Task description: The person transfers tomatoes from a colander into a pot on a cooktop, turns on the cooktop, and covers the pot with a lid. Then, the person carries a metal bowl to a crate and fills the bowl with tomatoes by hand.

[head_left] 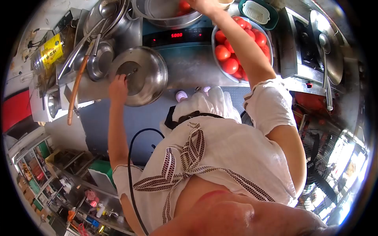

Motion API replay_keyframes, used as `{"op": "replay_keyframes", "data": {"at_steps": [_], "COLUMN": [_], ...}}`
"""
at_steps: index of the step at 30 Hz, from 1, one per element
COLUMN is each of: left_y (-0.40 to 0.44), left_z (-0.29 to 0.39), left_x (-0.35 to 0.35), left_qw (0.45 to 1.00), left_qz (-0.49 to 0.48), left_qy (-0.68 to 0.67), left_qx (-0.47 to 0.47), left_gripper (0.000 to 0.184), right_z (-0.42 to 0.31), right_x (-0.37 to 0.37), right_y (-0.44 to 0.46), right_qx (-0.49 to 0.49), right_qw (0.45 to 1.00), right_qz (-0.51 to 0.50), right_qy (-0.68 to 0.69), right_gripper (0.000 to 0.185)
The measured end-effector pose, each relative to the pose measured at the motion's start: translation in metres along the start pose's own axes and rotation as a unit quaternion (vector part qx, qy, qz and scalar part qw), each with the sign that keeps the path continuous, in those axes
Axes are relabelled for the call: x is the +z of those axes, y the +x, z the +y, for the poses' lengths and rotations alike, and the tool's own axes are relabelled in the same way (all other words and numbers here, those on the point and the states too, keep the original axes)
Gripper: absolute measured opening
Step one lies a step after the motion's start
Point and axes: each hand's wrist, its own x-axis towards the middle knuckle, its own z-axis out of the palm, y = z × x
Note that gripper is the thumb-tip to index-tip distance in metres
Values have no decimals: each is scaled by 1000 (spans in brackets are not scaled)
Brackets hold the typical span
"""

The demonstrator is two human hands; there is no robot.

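Observation:
My left hand (118, 87) is closed around the dark handle of a round steel lid (155, 74) with a greyish, see-through-looking centre. The lid is over the counter's front edge, partly overhanging it. At the top of the view, my right hand (204, 5) reaches over a wide steel pot (165, 20); its fingers are partly cut off by the frame. Close to those fingers, red tomatoes (184, 6) lie inside the pot. Under my right forearm stands a pale basin (215, 51) heaped with several tomatoes (230, 65).
An induction cooker panel (177, 35) glows with red digits below the pot. Left are a wooden-handled utensil (77, 88), a ladle (107, 9) and a yellow-labelled bottle (51, 51). Right are a white basket (256, 11), a stove (293, 47) and a wok (336, 59). A fan (319, 169) stands behind.

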Motion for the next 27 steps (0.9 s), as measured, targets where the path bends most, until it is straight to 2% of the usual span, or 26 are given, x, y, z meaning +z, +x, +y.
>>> {"op": "replay_keyframes", "data": {"at_steps": [1,3,5,7,8,9,11,12,15,16,18,20,23,25,27], "left_y": [-4,-8,-8,-9,-11,-12,-17,-18,-26,-28,-32,-36,-50,-58,-63], "left_z": [-1,1,4,7,8,12,20,19,7,2,-2,-2,-13,-19,-21], "left_x": [1,-1,-4,0,2,0,-4,0,12,12,8,-4,-12,-17,-28], "left_qw": [1000,999,1000,1000,999,999,999,999,1000,1000,1000,996,996,995,995], "left_qz": [5,11,-21,-25,-29,-31,-38,-39,-4,-2,2,-46,-46,-30,-13], "left_qy": [-13,-29,9,11,17,17,-6,-7,-26,-25,-25,-23,-25,-27,-28], "left_qx": [-6,-13,-4,11,27,27,22,22,15,2,-17,-71,-77,-88,-95], "left_gripper": [17,17,15,15,14,14,16,16,17,17,17,17,18,18,18], "right_z": [-8,-26,-41,-46,-47,-47,-46,-47,-53,-55,-60,-63,-66,-67,-71], "right_x": [-4,-21,-17,8,14,18,27,28,34,35,33,32,36,36,38], "right_y": [-16,-36,-81,-120,-133,-138,-146,-145,-144,-141,-137,-135,-133,-131,-132], "right_qx": [132,129,73,47,75,75,53,54,43,36,39,42,74,47,45], "right_qw": [983,979,988,992,980,980,969,952,941,926,922,919,934,963,960], "right_qz": [-28,6,-57,-77,-151,-153,-229,-298,-335,-376,-384,-393,-351,-259,-270], "right_qy": [125,158,126,92,103,104,71,48,39,1,-8,-16,4,59,50], "right_gripper": [42,22,11,15,18,18,22,26,30,33,34,34,27,28,29]}}
